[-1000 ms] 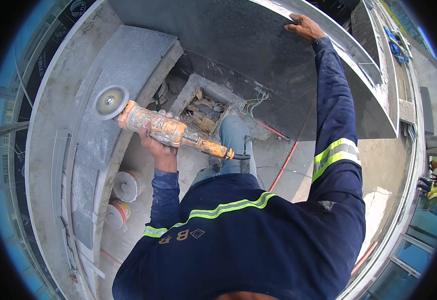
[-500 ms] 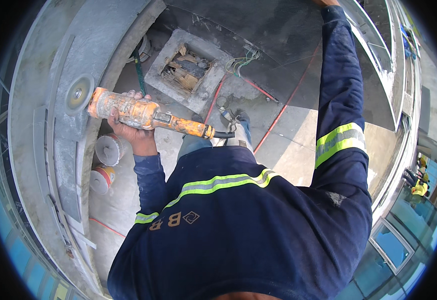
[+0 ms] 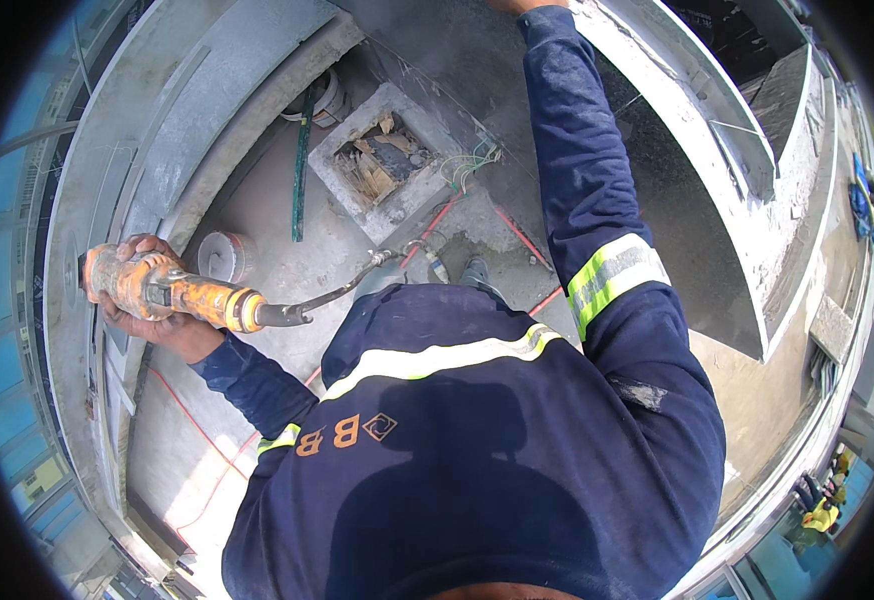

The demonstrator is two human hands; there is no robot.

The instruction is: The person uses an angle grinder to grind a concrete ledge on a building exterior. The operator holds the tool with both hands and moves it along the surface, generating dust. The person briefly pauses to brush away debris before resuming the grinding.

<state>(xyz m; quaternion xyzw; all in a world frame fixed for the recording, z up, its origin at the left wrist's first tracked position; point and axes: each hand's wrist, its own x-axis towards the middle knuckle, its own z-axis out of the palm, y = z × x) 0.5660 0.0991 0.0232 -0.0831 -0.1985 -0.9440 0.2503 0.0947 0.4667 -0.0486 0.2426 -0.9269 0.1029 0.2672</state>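
My left hand (image 3: 165, 328) is wrapped round the body of a worn orange angle grinder (image 3: 135, 276), out at the left beside the curved concrete ledge (image 3: 85, 220). Its yellow-and-orange handle points back toward me, and a dark cord (image 3: 332, 294) trails from its end to a connector near my feet. The disc does not show from here. My right arm stretches forward to the top edge of the picture, where only a bit of my right hand (image 3: 527, 4) shows; its fingers are cut off from view.
A square concrete block (image 3: 329, 170) with a debris-filled hollow stands ahead. Near it are a green bar (image 3: 301, 180), loose wires (image 3: 472, 162) and a bucket (image 3: 223, 257). A red cable (image 3: 192, 420) crosses the floor. A person in yellow (image 3: 821, 514) is far off right.
My left hand has carried the grinder left and nearer me, and its disc has gone out of sight. My view has turned, and my right arm now appears further left.
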